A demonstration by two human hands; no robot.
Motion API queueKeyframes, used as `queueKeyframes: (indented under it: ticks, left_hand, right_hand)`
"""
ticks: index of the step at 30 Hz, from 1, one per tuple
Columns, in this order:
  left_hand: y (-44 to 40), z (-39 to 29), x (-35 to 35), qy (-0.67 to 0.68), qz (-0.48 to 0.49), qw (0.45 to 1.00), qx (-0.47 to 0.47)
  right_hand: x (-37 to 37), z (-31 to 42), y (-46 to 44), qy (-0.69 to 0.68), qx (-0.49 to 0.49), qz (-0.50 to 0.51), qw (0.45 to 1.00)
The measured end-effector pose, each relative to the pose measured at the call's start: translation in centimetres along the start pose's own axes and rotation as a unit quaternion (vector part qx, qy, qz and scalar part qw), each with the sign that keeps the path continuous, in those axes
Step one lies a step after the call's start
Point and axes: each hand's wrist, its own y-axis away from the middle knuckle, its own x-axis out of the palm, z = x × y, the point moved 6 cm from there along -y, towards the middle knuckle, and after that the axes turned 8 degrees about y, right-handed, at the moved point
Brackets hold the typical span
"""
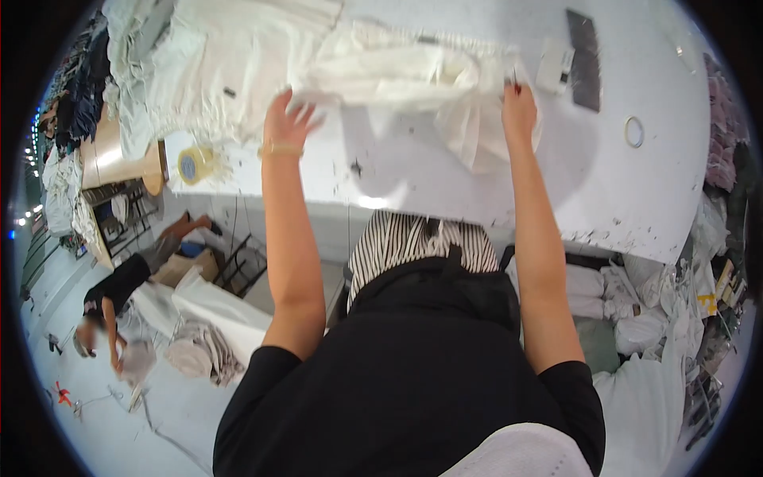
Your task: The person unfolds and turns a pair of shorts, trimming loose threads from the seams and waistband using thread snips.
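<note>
Hand Positions at the White Garment

The left hand (290,123) is spread wide, with the fingers apart and slightly blurred. It holds no visible item and is positioned at the near edge of the white fabric. Contact with the fabric cannot be determined. A pale band (281,149) encircles the left wrist.

The right hand (520,118) is closed around a small dark object (515,86). The type of this object is too small to identify. The right hand is located over the right end of the white garment (397,75).

The white garment lies on the white surface (397,147), mainly between the hands and slightly beyond them. A thin, loose part of it extends to the near left of the right hand.

Beyond and to the left of the left hand, a wide white cloth (238,48) lies in folds. A small dark piece (229,92) rests on it, near the left hand. To the near left of the same hand, a yellowish tape roll (195,165) sits close to the surface edge.

Beyond and to the right of the right hand, a pale card (552,65) lies just beside a dark flat panel (584,62). Farther right, a thin ring (633,132) lies flat.

Well apart, to the near left of the left hand, a person in a black top (119,282) handles a pale item (137,362).
</note>
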Motion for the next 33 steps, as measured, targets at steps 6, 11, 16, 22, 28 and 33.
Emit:
queueKeyframes:
  ticks: [6,11,16,22,28,33]
  left_hand:
    - [16.5,-12.8,8.9,-0.197,0.165,0.886,0.386]
    - [36.6,-23.5,15.1,0.004,0.357,0.590,0.724]
    - [54.1,-23.9,11.9,0.095,0.521,0.177,0.830]
    - [52.9,-17.6,14.0,0.280,0.608,0.197,0.716]
    - [56.5,-18.5,15.5,0.236,0.799,0.190,0.519]
    - [56.4,-21.9,11.9,-0.006,0.764,0.259,0.591]
  right_hand:
    - [-9.0,0.4,0.5,0.223,-0.197,-0.042,0.954]
    - [-36.3,17.0,6.1,-0.076,-0.339,-0.226,0.910]
    - [-56.9,19.1,30.3,-0.191,-0.604,-0.625,0.457]
    - [-52.3,22.7,36.8,-0.119,-0.718,-0.654,0.206]
    - [-51.8,25.4,37.4,-0.224,-0.760,-0.549,0.266]
    - [-54.8,25.0,39.6,-0.113,-0.779,-0.484,0.383]
